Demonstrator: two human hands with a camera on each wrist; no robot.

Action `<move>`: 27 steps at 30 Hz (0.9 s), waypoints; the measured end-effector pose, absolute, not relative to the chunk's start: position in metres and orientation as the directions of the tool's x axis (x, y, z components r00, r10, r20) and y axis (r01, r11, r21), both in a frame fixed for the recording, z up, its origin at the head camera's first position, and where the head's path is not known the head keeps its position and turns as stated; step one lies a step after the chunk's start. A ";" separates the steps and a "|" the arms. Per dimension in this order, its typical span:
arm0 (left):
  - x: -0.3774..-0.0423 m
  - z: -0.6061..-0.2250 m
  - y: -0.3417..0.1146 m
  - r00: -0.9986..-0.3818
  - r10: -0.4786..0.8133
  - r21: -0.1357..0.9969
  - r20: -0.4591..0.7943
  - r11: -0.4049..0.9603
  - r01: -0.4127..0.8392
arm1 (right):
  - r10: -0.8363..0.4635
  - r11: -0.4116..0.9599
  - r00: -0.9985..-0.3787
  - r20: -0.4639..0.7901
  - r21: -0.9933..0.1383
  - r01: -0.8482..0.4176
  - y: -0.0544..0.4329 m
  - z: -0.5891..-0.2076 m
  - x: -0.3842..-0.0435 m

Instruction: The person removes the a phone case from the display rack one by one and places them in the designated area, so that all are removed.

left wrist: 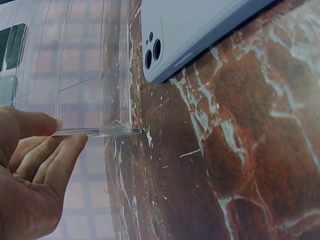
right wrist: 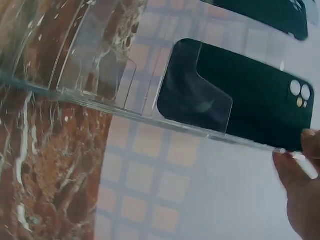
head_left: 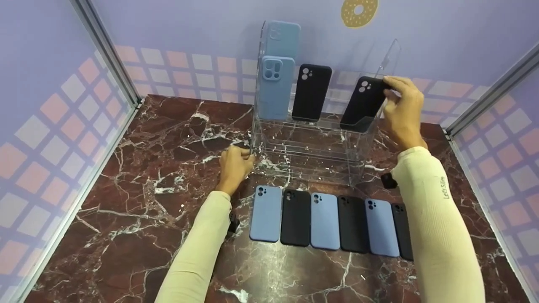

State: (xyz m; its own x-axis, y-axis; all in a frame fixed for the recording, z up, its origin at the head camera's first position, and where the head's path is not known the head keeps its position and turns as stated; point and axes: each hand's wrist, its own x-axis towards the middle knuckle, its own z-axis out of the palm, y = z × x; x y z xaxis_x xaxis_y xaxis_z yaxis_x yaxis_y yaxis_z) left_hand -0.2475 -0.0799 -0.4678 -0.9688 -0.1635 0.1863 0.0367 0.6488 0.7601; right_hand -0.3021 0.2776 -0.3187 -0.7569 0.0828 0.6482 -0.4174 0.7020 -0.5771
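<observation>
A clear acrylic display stand [head_left: 309, 162] stands on the marble table, leaning phone cases on its upper tier. My left hand [head_left: 236, 164] pinches the edge of its left side panel [left wrist: 95, 132] between thumb and fingers, low near the table. My right hand [head_left: 404, 107] pinches the upper right corner of a black phone case [head_left: 363, 103]. In the right wrist view this case [right wrist: 250, 100] sits behind a clear front lip, beside the stand's side panel. Another black case [head_left: 311, 92] leans in the middle, and a light blue case [head_left: 276, 94] at the left.
One more light blue case [head_left: 284, 38] is higher at the back left. In front of the stand lies a row of alternating blue cases [head_left: 265, 214] and black cases [head_left: 296, 219], its right end partly hidden by my right sleeve [head_left: 438, 219]. Patterned walls [head_left: 193, 25] enclose the table.
</observation>
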 end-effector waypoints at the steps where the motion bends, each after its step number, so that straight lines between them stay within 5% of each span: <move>1: -0.247 -0.468 -0.080 -0.969 -0.162 0.761 0.187 0.648 0.039 | 0.110 0.682 -0.747 0.655 -0.597 -0.423 0.278 -0.319 -0.302; 14: -0.248 -0.468 -0.078 -0.965 -0.173 0.758 0.198 0.651 0.039 | 0.256 0.656 -0.680 0.687 -0.640 -0.400 0.285 -0.315 -0.297; 24: -0.247 -0.467 -0.079 -0.961 -0.171 0.755 0.217 0.654 0.054 | 0.400 0.408 -0.620 0.675 -0.737 -0.539 0.276 -0.286 -0.275; 27: -0.247 -0.468 -0.080 -0.958 -0.173 0.752 0.229 0.656 0.061 | 0.388 0.391 -0.572 0.722 -0.691 -0.608 0.277 -0.278 -0.266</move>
State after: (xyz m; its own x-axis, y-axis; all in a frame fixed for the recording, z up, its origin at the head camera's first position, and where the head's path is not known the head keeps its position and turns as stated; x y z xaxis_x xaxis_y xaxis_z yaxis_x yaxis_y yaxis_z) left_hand -0.2473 -0.0797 -0.4676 -0.9579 -0.1731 0.2293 0.0613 0.6564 0.7519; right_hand -0.2656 0.2766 -0.2778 -0.5720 0.3884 0.7225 -0.6077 0.3909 -0.6913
